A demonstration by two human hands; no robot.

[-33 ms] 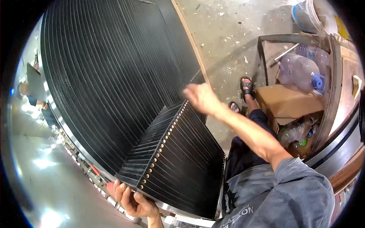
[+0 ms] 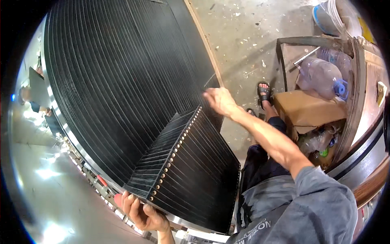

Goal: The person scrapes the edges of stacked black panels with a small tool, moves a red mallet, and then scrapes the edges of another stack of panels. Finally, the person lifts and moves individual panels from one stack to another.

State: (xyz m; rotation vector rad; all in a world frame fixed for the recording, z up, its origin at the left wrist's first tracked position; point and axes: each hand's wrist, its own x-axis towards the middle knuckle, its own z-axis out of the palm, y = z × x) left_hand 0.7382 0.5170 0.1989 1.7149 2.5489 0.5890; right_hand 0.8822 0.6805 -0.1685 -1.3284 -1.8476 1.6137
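Note:
A black, box-shaped stack of thin boards (image 2: 199, 162) lies against a larger stack of black, ridged boards (image 2: 105, 81). Several small, pale round holes run along its upper edge. At its near left corner is my left hand (image 2: 142, 213), fingers bent and thumb apart; a rounded red thing, only partly showing, sits at the fingertips. Above the far end of the row of holes hovers my right hand (image 2: 221, 101). Its fingers are curled together and slightly blurred; whatever is between them, if anything, cannot be made out.
To the right, a wooden-framed bin (image 2: 353, 97) holds a cardboard box (image 2: 313, 110), large clear plastic bottles (image 2: 321, 75) and plastic scraps. White buckets (image 2: 337, 18) stand behind it. Small debris dots the concrete floor (image 2: 243, 36). A shiny metal edge (image 2: 61, 122) borders the large stack's left side.
My right hand has shifted a little to the right, off the end of the row of holes. My left hand and the black boards stay where they were.

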